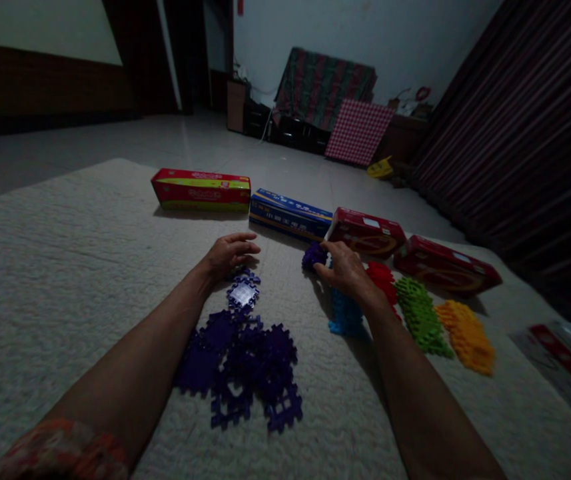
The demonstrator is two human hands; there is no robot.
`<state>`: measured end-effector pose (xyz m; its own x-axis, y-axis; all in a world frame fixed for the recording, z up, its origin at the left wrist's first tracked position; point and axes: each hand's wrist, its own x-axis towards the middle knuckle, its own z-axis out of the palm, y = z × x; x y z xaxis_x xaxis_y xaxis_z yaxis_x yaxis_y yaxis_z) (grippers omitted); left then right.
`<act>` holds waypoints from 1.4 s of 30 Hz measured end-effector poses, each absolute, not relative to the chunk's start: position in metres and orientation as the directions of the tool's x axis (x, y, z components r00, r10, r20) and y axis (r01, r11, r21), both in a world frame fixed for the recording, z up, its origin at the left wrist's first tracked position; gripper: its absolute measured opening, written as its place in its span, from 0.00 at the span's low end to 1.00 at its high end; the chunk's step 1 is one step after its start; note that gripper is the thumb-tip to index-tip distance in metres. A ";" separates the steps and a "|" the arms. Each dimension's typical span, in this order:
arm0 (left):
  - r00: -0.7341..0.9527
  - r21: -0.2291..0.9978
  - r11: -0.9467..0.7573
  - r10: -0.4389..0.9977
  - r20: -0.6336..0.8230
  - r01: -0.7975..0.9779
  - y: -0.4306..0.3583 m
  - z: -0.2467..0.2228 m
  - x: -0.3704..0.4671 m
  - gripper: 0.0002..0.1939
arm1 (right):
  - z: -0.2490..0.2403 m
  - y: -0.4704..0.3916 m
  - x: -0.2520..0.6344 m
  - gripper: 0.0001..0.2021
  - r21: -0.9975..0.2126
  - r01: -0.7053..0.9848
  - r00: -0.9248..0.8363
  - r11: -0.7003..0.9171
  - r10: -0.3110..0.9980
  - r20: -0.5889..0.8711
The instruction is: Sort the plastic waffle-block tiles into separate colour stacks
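My right hand point(344, 268) has its thumb and fingers around a small cluster of purple pieces point(314, 256), just in front of the blue box point(291, 215). Fingers apart, my left hand point(232, 255) rests above the pale mat, beside a few purple pieces point(243, 293). Nearer to me lies a loose pile of flat purple interlocking pieces point(252, 363). Beneath my right wrist is a blue block of pieces point(346, 315). Red pieces point(383, 283), green pieces point(421, 317) and orange pieces point(468, 337) lie in rows to the right.
A red and yellow-green box point(202, 191) stands at the back left, with two dark red boxes point(368, 233) point(448, 265) at the right. A plastic package point(570, 360) lies at the far right. Behind are a cloth-covered cabinet point(322, 87) and a curtain point(520, 113).
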<state>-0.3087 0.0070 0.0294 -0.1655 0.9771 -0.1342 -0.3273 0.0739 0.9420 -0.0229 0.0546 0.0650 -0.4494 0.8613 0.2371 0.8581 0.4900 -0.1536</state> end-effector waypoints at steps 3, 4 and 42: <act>-0.170 0.939 0.073 0.976 -0.137 -0.336 0.008 0.029 -0.309 0.18 | 0.065 0.054 -0.024 0.22 -0.147 0.861 -0.446 0.487 0.862 0.242; -0.171 0.938 0.074 0.975 -0.138 -0.337 0.008 0.028 -0.309 0.18 | 0.065 0.054 -0.025 0.22 -0.144 0.863 -0.442 0.484 0.861 0.251; -0.158 0.941 0.066 0.980 -0.125 -0.333 0.008 0.027 -0.310 0.18 | 0.052 0.056 -0.032 0.21 -0.161 0.740 -0.603 0.653 0.750 0.271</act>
